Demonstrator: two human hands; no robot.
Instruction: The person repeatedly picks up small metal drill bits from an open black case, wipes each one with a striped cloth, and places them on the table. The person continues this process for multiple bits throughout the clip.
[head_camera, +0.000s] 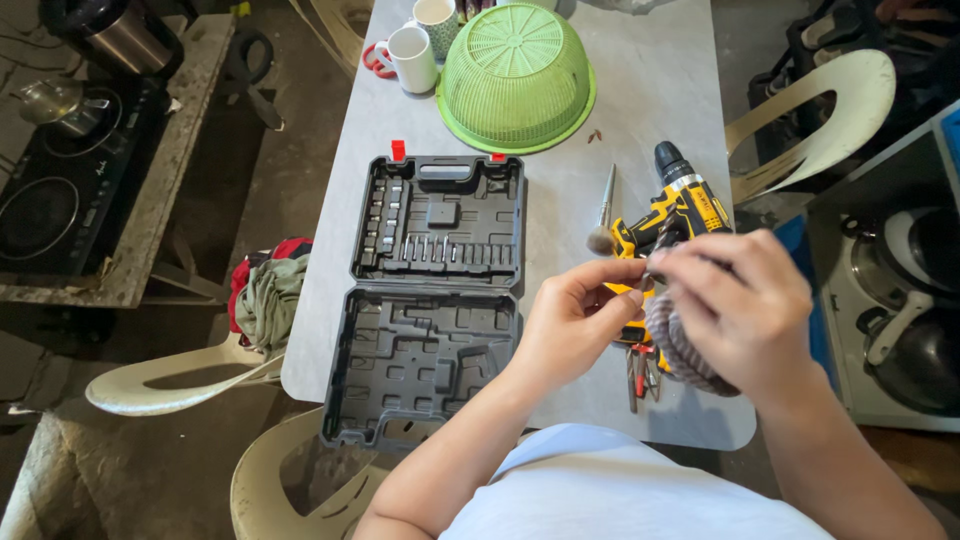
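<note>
Both hands pinch shut: left hand (572, 320) and right hand (745, 300) gripping a flap wheel (672, 345).

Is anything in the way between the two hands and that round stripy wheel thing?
Nothing visible is. The right hand already cups the round ridged wheel, and the left hand pinches at its top by the fingertips. The yellow drill lies on the grey table behind them.
</note>
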